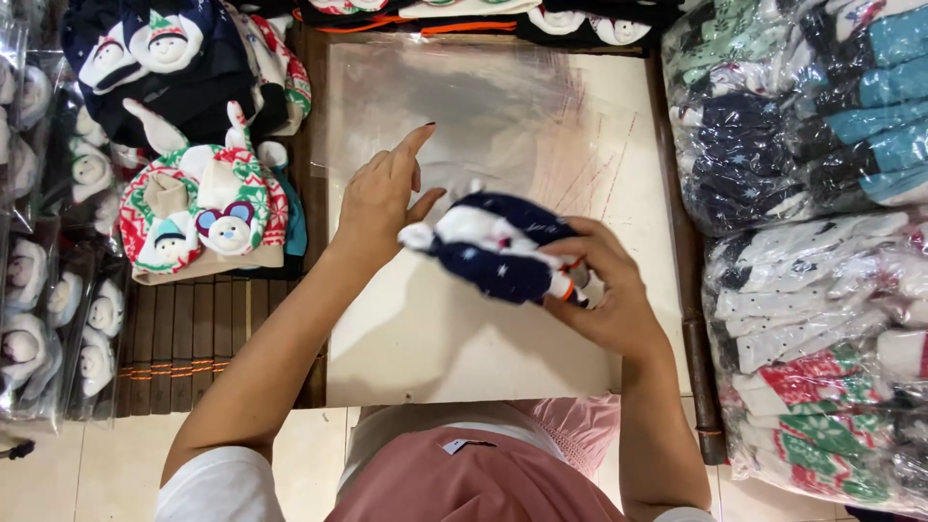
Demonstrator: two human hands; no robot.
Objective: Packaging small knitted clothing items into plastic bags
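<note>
My right hand (pixel 604 290) grips a rolled pair of navy socks (pixel 503 251) with white snowman trim, held just above a pale work board (pixel 464 348). My left hand (pixel 382 198) hovers to the left of the socks, fingers spread, index finger pointing up over a stack of clear plastic bags (pixel 454 106) lying at the board's far end. The left hand holds nothing.
Loose patterned socks with plush animal faces (pixel 208 208) lie piled to the left. Bagged socks (pixel 48 290) line the far left edge. Large clear bundles of packed socks (pixel 812 242) stack up on the right. More socks (pixel 464 12) lie along the far edge.
</note>
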